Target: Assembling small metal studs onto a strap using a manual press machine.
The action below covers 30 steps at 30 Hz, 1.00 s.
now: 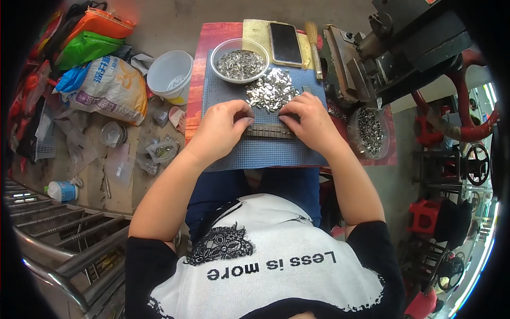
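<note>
A dark slotted metal bar (271,131) lies crosswise on a blue textured mat (228,154). At its left end my left hand (223,126) has thumb and fingertips drawn together; whatever lies between them is hidden. My right hand (313,119) is closed in a similar pinch by the bar's right end, and I cannot make out what it holds. Just beyond the fingertips spreads a loose pile of small shiny metal pieces (271,90). Behind the pile, to the left, stands a clear plastic bowl (213,59) with many more metal pieces (240,64) in it.
A phone (285,43) lies on a yellow cloth (255,29), beside a small brush (314,50). Right of the table stand a heavy machine (361,66) and a tub of metal pieces (371,133). A white bucket (171,74) and filled sacks (114,87) sit at left, above metal rails (58,260).
</note>
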### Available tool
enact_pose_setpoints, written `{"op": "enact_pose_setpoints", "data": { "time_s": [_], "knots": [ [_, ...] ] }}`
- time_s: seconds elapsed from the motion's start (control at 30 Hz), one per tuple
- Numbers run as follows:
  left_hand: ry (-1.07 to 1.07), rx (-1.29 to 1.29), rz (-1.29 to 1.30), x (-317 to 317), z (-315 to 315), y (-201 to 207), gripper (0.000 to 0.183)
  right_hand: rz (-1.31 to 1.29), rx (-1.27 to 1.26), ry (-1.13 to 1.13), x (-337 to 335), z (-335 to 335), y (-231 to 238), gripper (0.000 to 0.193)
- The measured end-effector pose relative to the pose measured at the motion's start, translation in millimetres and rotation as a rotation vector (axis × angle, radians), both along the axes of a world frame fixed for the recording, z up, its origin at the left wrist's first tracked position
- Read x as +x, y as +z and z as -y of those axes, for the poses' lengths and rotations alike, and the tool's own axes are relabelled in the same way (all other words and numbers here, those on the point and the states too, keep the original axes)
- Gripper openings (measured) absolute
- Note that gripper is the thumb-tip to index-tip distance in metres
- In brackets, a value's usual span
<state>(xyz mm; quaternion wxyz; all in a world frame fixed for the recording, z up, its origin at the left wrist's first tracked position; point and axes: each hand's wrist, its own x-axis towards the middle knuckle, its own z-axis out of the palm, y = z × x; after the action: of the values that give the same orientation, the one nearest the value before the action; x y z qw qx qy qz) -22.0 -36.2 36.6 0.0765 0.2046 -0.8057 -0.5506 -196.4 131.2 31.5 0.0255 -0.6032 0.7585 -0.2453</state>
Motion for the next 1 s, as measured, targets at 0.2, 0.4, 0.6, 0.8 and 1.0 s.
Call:
{"op": "enact_pose_setpoints", "data": {
  "time_s": [0.2, 0.4, 0.6, 0.8, 1.0],
  "knots": [
    [-0.120, -0.470, -0.204, 5, 1, -17, 0.013, 0.316, 0.074, -0.135, 15, -5, 18, 0.013],
    [-0.203, -0.451, -0.038, -5, 5, 1, 0.012, 0.319, -0.056, 0.004, 21, -17, 3, 0.014],
    [-0.028, -0.288, -0.071, -24, 0, -8, 0.013, 0.198, -0.079, 0.060, 27, -20, 2, 0.014],
    [0.060, -0.608, -0.073, -42, -21, -17, 0.017, 0.188, -0.143, 0.013, 24, -16, -1, 0.010],
    [0.072, -0.527, -0.151, -31, -11, -19, 0.012, 0.030, -0.195, -0.106, 13, 15, -7, 0.009]
  ]
}}
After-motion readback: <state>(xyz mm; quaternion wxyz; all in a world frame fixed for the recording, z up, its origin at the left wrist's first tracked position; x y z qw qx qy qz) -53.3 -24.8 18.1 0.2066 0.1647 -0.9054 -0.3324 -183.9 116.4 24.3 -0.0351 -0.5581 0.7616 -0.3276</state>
